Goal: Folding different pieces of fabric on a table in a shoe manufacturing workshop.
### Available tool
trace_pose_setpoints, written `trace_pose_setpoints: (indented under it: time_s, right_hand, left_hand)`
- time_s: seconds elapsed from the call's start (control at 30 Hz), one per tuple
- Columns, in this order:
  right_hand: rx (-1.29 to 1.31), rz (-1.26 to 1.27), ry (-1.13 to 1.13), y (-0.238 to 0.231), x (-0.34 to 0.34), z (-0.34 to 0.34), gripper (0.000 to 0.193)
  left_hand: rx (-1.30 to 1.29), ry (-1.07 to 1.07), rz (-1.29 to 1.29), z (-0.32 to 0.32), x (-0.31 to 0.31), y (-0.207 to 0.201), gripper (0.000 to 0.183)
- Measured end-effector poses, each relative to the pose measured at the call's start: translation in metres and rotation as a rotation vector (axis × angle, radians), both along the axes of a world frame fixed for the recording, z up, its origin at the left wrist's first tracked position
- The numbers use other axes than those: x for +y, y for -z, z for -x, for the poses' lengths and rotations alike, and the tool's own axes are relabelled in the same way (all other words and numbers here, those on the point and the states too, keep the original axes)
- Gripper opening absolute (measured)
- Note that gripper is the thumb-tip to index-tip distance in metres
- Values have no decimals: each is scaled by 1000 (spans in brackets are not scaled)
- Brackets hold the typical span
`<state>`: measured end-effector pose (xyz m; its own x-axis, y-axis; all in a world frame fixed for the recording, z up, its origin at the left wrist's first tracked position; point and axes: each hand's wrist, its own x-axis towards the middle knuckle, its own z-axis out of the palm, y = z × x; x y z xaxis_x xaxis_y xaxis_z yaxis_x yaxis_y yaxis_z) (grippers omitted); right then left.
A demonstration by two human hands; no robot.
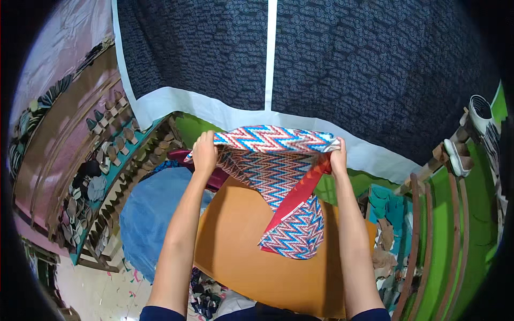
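Cloth (273,140) in blue, white and red zigzags hangs between two hands over the orange table (230,235), its upper band stretched across, its lower flap above the table's middle; whether the flap touches, I cannot tell. The left hand (204,154) pinches the left end, the right hand (338,158) the right. A blue bundle (150,214) sits beside the table's left edge.

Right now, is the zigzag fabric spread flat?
No: the zigzag fabric hangs from the left hand and right hand, upper edge held between them, lower part drooping.
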<state>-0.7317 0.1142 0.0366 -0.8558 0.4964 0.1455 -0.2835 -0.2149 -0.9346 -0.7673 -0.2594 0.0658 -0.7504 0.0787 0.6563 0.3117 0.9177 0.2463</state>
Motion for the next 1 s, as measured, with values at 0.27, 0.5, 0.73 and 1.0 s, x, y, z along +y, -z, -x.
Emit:
trace_pose_setpoints:
  time_s: [0.27, 0.5, 0.73, 1.0]
  right_hand:
    - [-66, -1321, 334, 13, 32, -83, 37]
    - [156, -1804, -2, 35, 23, -201, 27]
    - [-350, -1654, -472, 103, 27, -326, 22]
    - [-944, -1511, -927, 101, 24, -350, 24]
  left_hand:
    - [27, 48, 105, -66, -9, 44, 30]
    - [-20, 295, 345, -147, -66, 89, 15]
    - [-320, 606, 380, -267, -99, 146, 25]
    - [-1092, 531, 328, -299, -113, 129, 24]
